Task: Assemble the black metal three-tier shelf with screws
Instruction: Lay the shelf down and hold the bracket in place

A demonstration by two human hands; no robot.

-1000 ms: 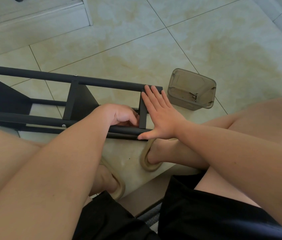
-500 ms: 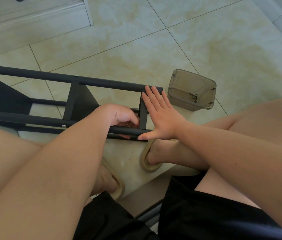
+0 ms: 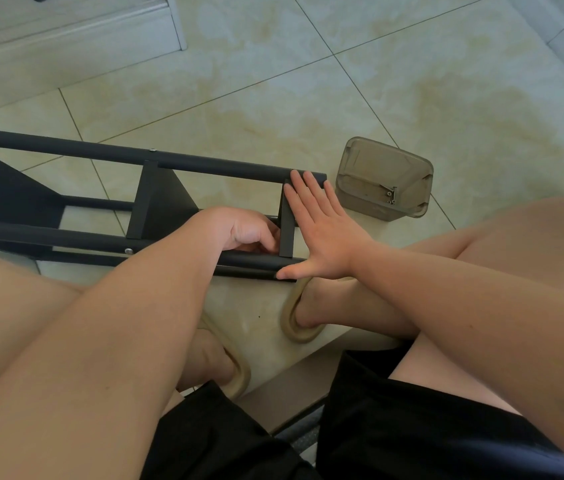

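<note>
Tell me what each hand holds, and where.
Right hand holds nothing: flat against the end crossbar of the shelf frame. Left hand is curled inside the frame; any hold is hidden.

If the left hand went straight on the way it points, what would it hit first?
Probably the short end crossbar of the shelf frame, just beyond the left hand's curled fingers; the right hand lies flat against its far side. Depth unclear.
</note>
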